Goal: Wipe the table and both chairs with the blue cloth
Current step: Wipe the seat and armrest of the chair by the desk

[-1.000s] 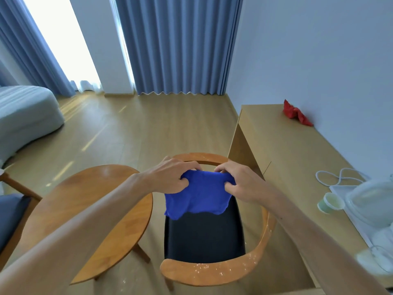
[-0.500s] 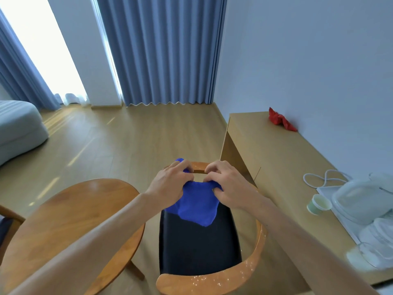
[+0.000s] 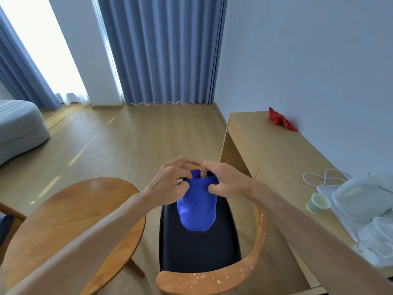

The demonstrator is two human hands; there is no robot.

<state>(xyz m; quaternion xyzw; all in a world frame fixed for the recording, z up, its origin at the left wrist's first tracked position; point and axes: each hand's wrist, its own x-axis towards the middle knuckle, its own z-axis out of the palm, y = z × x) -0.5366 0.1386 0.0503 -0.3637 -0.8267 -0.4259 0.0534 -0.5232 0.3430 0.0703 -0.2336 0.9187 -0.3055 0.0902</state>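
Note:
The blue cloth (image 3: 196,207) hangs folded in the air above the black seat of a wooden chair (image 3: 200,252). My left hand (image 3: 168,184) pinches its upper left edge. My right hand (image 3: 225,180) pinches the upper right edge, thumb underneath. The two hands are close together, fingertips almost touching. White specks dot the chair's curved wooden backrest (image 3: 204,281) at the bottom. The round wooden table (image 3: 70,218) stands to the left, partly under my left forearm. A second chair (image 3: 8,220) shows only as a dark cushion and wooden arm at the far left edge.
A long light-wood desk (image 3: 276,158) runs along the right wall, carrying a red cloth (image 3: 278,120), a white cable (image 3: 319,177), a pale green cup (image 3: 318,202) and clear plastic containers (image 3: 361,199). Blue curtains (image 3: 165,50) hang behind; a grey bed (image 3: 19,128) sits left.
My hands have drawn closer together and gathered the cloth from a wide spread into a narrower fold that hangs longer. The view has tilted up and to the right.

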